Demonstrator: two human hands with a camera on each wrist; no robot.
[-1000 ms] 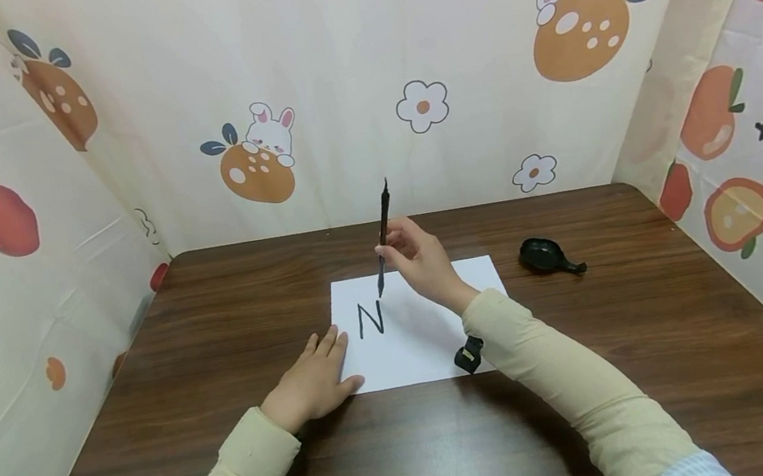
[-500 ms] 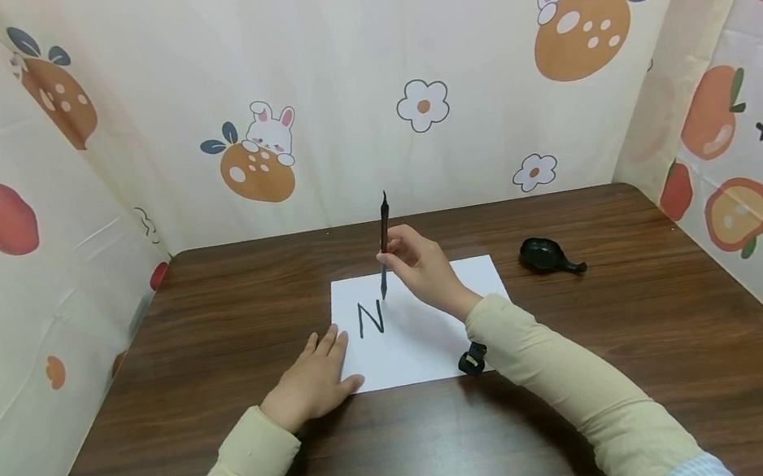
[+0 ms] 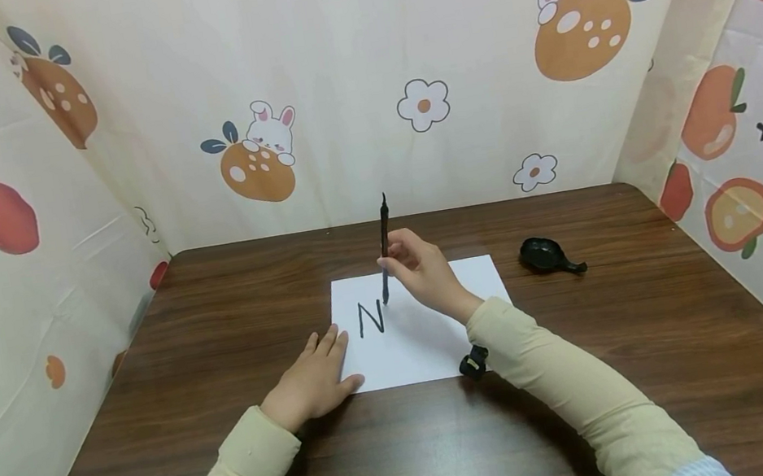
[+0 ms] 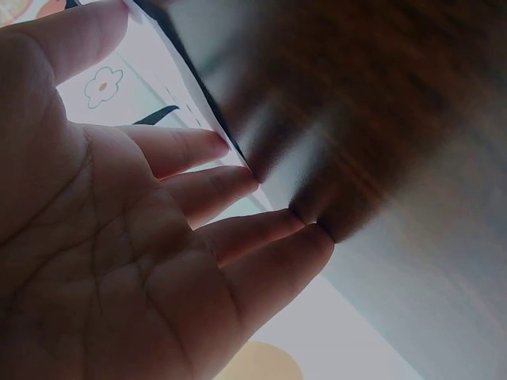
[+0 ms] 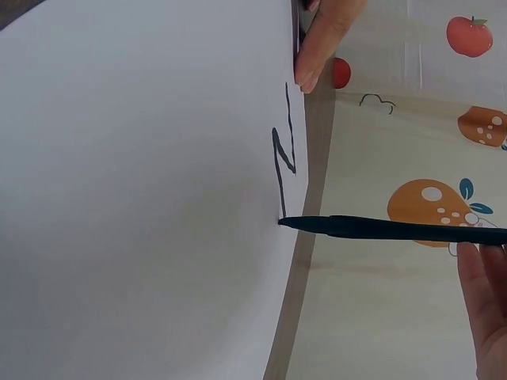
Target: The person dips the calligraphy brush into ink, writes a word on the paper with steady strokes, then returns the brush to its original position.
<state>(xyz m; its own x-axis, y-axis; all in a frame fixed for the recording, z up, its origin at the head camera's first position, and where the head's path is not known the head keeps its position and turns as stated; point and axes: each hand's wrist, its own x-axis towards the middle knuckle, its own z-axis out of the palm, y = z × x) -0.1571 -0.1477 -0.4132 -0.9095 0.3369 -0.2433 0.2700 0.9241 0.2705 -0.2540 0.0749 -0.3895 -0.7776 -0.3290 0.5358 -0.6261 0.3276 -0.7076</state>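
My right hand (image 3: 423, 269) pinches a dark, slender writing brush (image 3: 383, 229) and holds it nearly upright over a white sheet of paper (image 3: 427, 346). The brush tip points down just right of a black letter N (image 3: 370, 318) on the paper's left half. In the right wrist view, the brush (image 5: 380, 228) ends right at the end of a black stroke. My left hand (image 3: 314, 380) lies with fingers stretched at the paper's left edge. The left wrist view shows the palm and fingers of this hand (image 4: 142, 229), fingertips against the table.
A small black dish (image 3: 543, 255) with a short handle stands right of the paper on the brown wooden table (image 3: 401, 465). A black wrist strap (image 3: 474, 362) hangs beneath the right sleeve. Printed curtains (image 3: 339, 55) enclose the back and sides.
My right hand has lowered the brush a little toward me and slightly right, so its tip has gone from the top of the N's last stroke to beside it. The left hand stays put.
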